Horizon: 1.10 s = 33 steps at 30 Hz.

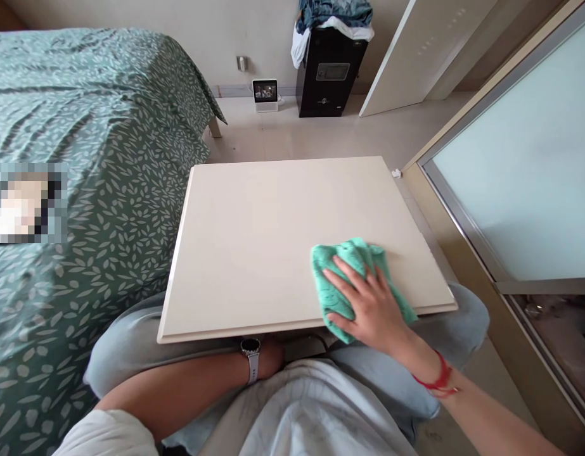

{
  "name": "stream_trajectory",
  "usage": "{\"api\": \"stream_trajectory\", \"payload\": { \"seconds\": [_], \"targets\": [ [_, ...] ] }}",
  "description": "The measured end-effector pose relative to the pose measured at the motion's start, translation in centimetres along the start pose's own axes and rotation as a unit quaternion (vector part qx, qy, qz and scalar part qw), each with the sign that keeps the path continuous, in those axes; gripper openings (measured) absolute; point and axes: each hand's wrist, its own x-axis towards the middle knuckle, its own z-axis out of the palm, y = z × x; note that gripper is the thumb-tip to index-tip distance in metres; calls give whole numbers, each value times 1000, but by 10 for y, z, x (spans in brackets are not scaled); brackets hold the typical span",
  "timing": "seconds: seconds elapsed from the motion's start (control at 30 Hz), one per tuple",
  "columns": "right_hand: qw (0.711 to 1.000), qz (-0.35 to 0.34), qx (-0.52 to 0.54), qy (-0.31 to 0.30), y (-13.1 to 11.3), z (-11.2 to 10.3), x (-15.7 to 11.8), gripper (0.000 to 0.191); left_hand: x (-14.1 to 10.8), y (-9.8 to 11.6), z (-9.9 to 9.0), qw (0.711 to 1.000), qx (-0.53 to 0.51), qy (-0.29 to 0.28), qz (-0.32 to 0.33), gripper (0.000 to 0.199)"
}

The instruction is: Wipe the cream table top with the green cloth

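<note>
A green cloth (337,294) lies bunched over the near right part of a cream tabletop (273,234), its lower end hanging past the front edge. My right hand (368,307) presses flat on the cloth with its fingers spread, a red string bracelet at the wrist. Below the table's front edge, my left hand (272,356) rests near my lap, with a watch (250,346) on its wrist. The fingers of that hand are hidden under the table edge.
A bed with a green leaf-patterned cover (144,145) stands at the left. Beyond the table are a small screen (265,93) and a black cabinet (331,79) with clothes on top. A sliding glass door (525,152) runs along the right.
</note>
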Motion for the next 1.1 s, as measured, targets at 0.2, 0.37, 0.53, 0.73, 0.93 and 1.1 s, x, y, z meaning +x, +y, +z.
{"api": "stream_trajectory", "payload": {
  "seconds": [0.2, 0.37, 0.53, 0.73, 0.93, 1.1],
  "targets": [
    [979, 189, -59, 50, 73, -7, -40, 73, 2, 0, -1, 999, 11, -48, -16, 46],
    [953, 294, -52, 51, 106, -18, 5, 70, 0, 3, -4, 998, 17, -55, -18, 49],
    [942, 335, -29, 9, 124, -35, 92, 75, 1, 5, -3, 998, 15, -60, -25, 53],
    [924, 381, 5, -25, 144, -47, 183, 79, 3, 5, 2, 998, 23, -50, -36, 53],
    [925, 379, 13, -12, 132, -42, 239, 81, 4, 7, -1, 998, 20, -58, -34, 51],
    [955, 296, 6, -12, 83, -17, 289, 78, 5, 11, -5, 996, 30, -70, -42, 51]
  ]
}}
